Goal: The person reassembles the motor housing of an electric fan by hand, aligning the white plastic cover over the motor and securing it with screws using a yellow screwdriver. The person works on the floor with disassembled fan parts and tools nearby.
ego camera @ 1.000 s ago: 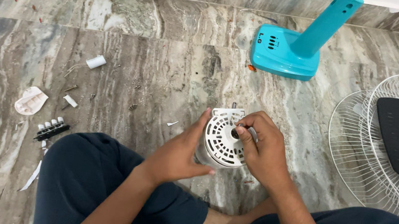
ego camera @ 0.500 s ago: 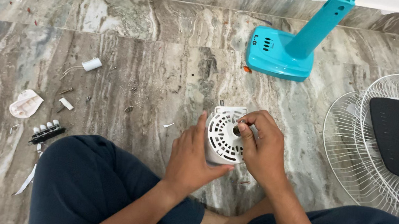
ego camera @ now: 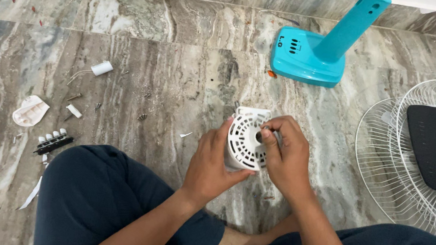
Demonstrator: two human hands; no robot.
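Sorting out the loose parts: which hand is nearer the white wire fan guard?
Right. The right hand, on the white vented motor cover, is closer to the fan guard; the left hand grips the cover's far side.

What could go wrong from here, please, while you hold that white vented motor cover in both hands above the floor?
1. The loose screws lie scattered on the patterned marble floor; they may be overlooked or knocked away by a knee.
2. The white vented cover is gripped only at its edges by the left hand and right hand; a slip could drop it on stone.
3. The wire fan guards lie close to the right leg and might get bent.
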